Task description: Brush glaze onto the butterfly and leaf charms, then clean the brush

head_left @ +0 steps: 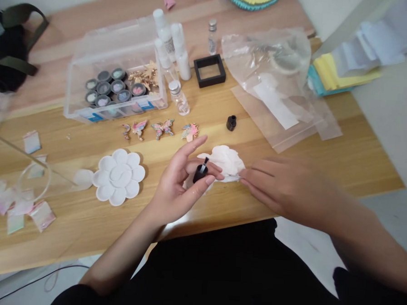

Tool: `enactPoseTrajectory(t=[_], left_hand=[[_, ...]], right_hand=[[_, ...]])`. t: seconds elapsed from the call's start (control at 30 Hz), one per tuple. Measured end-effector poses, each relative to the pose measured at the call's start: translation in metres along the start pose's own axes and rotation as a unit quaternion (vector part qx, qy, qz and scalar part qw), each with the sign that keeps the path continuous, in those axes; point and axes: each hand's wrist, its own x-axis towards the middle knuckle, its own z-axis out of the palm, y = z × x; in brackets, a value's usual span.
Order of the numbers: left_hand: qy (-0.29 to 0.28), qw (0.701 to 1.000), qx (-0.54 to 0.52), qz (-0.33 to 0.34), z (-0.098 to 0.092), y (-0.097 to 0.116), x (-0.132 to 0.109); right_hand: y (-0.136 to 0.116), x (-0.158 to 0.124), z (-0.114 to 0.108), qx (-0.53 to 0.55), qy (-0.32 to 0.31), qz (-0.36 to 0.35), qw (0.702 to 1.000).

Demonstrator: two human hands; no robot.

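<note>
Curling loosely, your left hand (177,185) grips an upturned black brush cap (200,173), bristles up; your right hand (278,183), fingers closed, pinches a slim metallic tool (234,176) by crumpled white tissue (228,157). A squat black bottle (231,123) stands beyond on wood-grain tabletop (74,152).

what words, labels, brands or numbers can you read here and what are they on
No text is readable.
White bottle: dark label print, too blurred.
Front glass bottle: faint marks, too small.
Back glass bottle: faint marks, too small.
</note>
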Motion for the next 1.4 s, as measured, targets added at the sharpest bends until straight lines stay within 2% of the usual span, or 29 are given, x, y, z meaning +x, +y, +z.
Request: enactPoseTrajectory(t=[0.1, 0.2, 0.33, 0.47, 0.6, 0.83, 1.17, 1.27, 1.4], left_hand=[[0.006, 1.0, 0.019, -0.003, -0.001, 0.005, -0.003], [-0.02, 0.998, 0.062, 0.0, -0.001, 0.009, -0.008], [-0.071, 0.982, 0.163, 0.062, 0.001, 0.007, -0.009], [-0.065, 0.972, 0.208, 0.088, 0.002, 0.002, -0.007], [-0.065, 0.971, 0.211, 0.088, 0.002, 0.003, -0.007], [-0.07, 0.97, 0.214, 0.096, 0.003, 0.005, -0.009], [-0.064, 0.97, 0.218, 0.088, 0.003, 0.006, -0.008], [-0.059, 0.977, 0.192, 0.072, 0.002, 0.005, -0.009], [-0.041, 0.993, 0.107, 0.011, 0.003, 0.005, -0.011]], right_hand=[[0.001, 0.0, -0.002, -0.05, 0.02, -0.044, 0.998], [0.002, 0.0, -0.002, -0.048, 0.039, -0.052, 0.997], [0.003, -0.001, -0.002, -0.043, 0.052, -0.06, 0.996], [0.003, -0.002, 0.0, -0.027, 0.034, -0.05, 0.998], [0.004, -0.004, 0.001, -0.007, 0.03, -0.04, 0.999], [0.005, -0.008, 0.003, -0.003, 0.075, -0.067, 0.995], [0.006, -0.014, -0.004, 0.009, 0.095, -0.04, 0.995], [0.006, -0.013, -0.008, 0.041, 0.097, -0.023, 0.994], [0.007, -0.013, -0.008, 0.13, 0.078, 0.026, 0.988]])
